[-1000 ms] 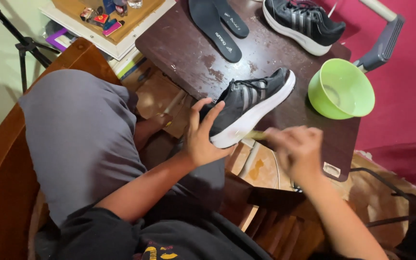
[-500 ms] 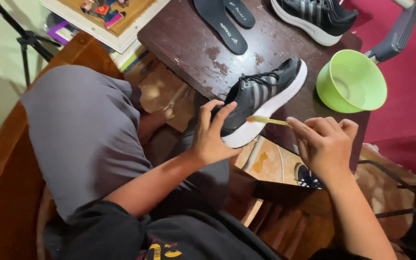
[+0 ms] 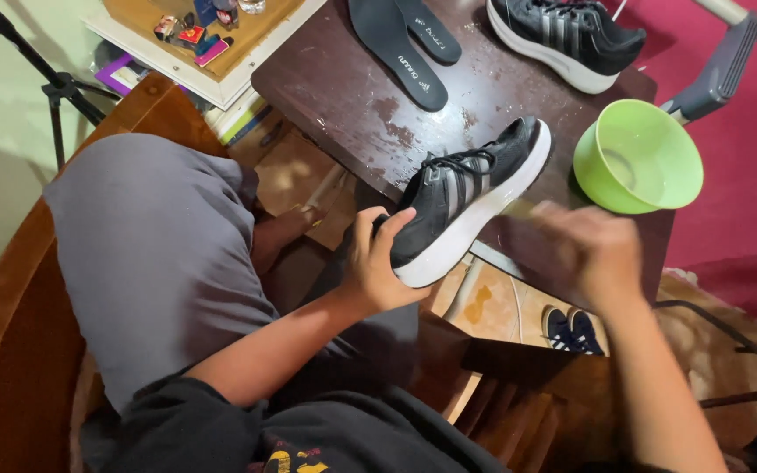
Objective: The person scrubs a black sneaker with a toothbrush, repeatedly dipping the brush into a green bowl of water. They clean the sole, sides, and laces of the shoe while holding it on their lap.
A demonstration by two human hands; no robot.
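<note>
A black mesh shoe (image 3: 470,197) with pale stripes and a thick white foam sole is being gripped at its heel by the left hand (image 3: 377,263), fingers curled closed around the back, thumb lying on the upper. The shoe is being held tilted on its side at the near edge of the table (image 3: 343,114), toe pointing toward 1 o'clock. The right hand (image 3: 593,254) is being seen only as a blur at the shoe's 4 o'clock, just beside the sole; whether it is gripping anything cannot be told.

A round, glossy lime-green plastic bowl (image 3: 640,158) is being kept at the shoe's 2 o'clock, near the toe. At 12 o'clock, two flat dark insoles (image 3: 400,48) are lying side by side, and a second shoe (image 3: 567,35) of the same make is standing at 1 o'clock, at the far edge.

The table is dark brown wood, its varnish scuffed and flecked with pale stains. A wooden chair arm (image 3: 10,333) is curving at 9 o'clock beside a grey-clad knee (image 3: 151,254). A magenta wall (image 3: 746,175) is showing at 3 o'clock, a tripod leg (image 3: 45,74) at 10 o'clock.
</note>
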